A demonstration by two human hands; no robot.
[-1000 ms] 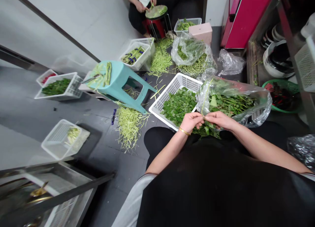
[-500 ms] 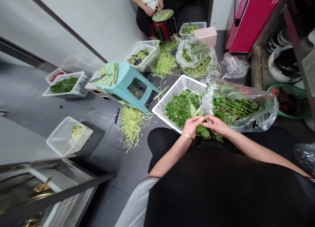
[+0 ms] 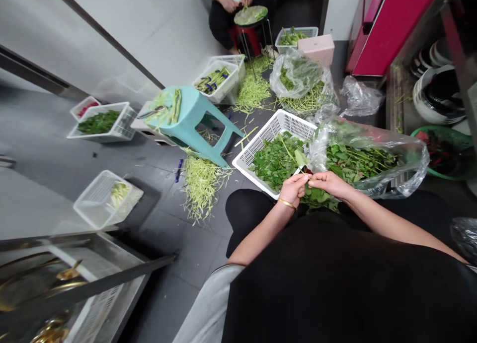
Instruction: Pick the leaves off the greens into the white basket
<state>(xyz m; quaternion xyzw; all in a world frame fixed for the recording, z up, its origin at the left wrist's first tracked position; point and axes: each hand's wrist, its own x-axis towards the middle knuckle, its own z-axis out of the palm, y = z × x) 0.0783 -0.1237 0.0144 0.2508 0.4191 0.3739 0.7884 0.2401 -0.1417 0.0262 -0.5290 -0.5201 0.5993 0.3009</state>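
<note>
My left hand [image 3: 293, 189], with a gold bangle at the wrist, pinches a leafy green sprig [image 3: 301, 158] whose leaf and stem point up and away over the basket. My right hand [image 3: 330, 183] meets it fingertip to fingertip, closed on the same sprig's stem. Below and between the hands more green leaves [image 3: 316, 198] show, partly covered by my fingers. Just beyond, a white slotted basket [image 3: 248, 159] holds a heap of picked leaves [image 3: 276, 159]. To its right lies an open clear plastic bag [image 3: 408, 159] with long-stemmed greens [image 3: 357, 159] inside.
A teal stool [image 3: 194, 112] bearing peelings and green stalks stands left, with pale shavings [image 3: 201, 184] on the floor beside it. White baskets [image 3: 108, 204] stand about. Another person [image 3: 229, 5] sits working at a round stool [image 3: 250, 16]. A pink cabinet [image 3: 395, 30] rises at back right.
The sprig's leaf has shifted slightly right and now leans over the basket's near corner. Both hands stay together. The whole view has shifted a little, and the other person's hands have moved slightly.
</note>
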